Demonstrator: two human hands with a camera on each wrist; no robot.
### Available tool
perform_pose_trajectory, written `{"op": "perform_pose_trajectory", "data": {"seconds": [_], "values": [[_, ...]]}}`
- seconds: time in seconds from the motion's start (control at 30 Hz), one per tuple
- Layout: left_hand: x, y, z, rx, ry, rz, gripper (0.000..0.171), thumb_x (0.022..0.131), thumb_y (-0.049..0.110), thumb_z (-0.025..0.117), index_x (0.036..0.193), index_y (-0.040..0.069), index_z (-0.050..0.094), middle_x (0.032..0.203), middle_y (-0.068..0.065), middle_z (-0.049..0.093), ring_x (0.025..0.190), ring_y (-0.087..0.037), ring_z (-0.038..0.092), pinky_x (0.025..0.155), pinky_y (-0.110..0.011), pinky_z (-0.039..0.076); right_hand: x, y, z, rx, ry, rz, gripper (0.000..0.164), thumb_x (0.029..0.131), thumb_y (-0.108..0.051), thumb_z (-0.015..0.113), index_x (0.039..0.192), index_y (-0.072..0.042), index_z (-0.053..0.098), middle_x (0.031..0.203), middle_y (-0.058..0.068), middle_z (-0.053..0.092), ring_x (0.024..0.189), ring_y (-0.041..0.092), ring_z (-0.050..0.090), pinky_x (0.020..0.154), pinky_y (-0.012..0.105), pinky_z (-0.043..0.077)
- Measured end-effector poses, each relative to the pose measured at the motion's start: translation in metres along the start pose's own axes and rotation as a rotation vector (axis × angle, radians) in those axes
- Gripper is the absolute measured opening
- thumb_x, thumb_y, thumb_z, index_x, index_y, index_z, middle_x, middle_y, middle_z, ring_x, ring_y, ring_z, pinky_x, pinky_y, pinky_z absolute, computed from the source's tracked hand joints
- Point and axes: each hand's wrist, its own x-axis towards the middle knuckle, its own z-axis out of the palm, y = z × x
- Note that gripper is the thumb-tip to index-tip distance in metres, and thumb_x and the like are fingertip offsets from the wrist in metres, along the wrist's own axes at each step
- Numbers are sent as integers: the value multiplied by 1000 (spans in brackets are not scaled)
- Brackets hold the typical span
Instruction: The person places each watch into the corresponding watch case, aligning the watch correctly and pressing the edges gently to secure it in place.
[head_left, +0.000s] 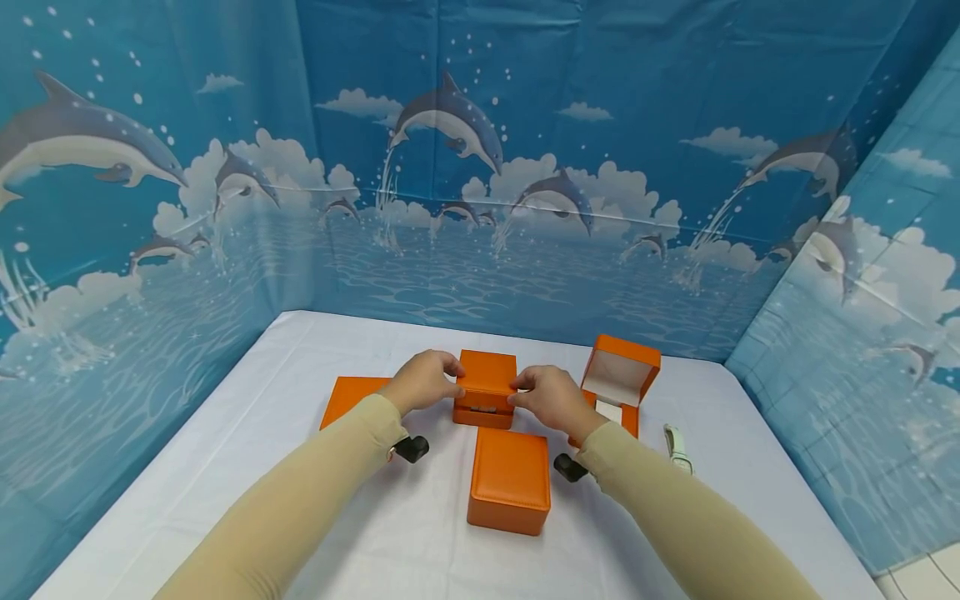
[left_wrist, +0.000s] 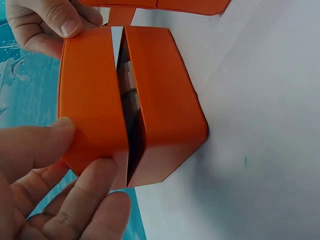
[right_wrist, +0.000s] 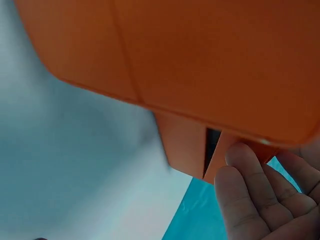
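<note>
An orange watch box (head_left: 486,371) sits at the back middle of the white table, its lid tilted a little up from the base. Through the narrow gap (left_wrist: 131,115) at its front, part of a watch band (left_wrist: 129,85) shows inside. My left hand (head_left: 424,382) pinches the lid's left edge, thumb on top and fingers along the side. At the opposite edge, my right hand (head_left: 553,397) grips the lid the same way. Another orange watch box (head_left: 512,475), closed, stands in front between my forearms. It hides much of the right wrist view.
To the right, an orange watch box (head_left: 630,367) stands with its lid raised and a white cushion (head_left: 608,412) inside. Beyond it lies a watch with a pale green strap (head_left: 677,448). One more orange box (head_left: 352,396) is partly behind my left forearm. A dolphin-print curtain (head_left: 480,275) encloses the table.
</note>
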Motion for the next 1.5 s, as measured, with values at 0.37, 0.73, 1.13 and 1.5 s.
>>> {"op": "perform_pose_trajectory", "data": {"seconds": [0.37,0.73,1.13,1.5], "values": [[-4,4,4,69,-17,-9,24,92,21,83,116,16,78,124,-3,73,114,-24,67,99,-42,58,-4,5,6,-17,-1,-20,27,96,-21,79,122,-15,78,124,5,76,116,27,71,97,46,61],[-2,7,3,157,-34,4,26,94,27,80,118,18,76,128,-3,73,110,-23,67,98,-42,58,-14,13,-15,36,-53,-72,37,103,-16,69,140,-12,69,136,10,71,124,29,69,100,45,60],[1,37,4,92,-2,145,45,101,30,72,143,17,63,143,-5,60,128,-24,61,110,-44,53,-52,56,-83,3,27,-25,40,106,-21,66,144,-8,65,140,18,67,125,36,66,99,49,60],[10,96,25,75,-123,263,58,102,36,70,155,19,51,153,-8,56,137,-25,56,116,-45,48,-93,138,-117,-226,-57,132,52,102,-26,70,149,-6,59,143,27,62,125,45,60,97,56,59]]}}
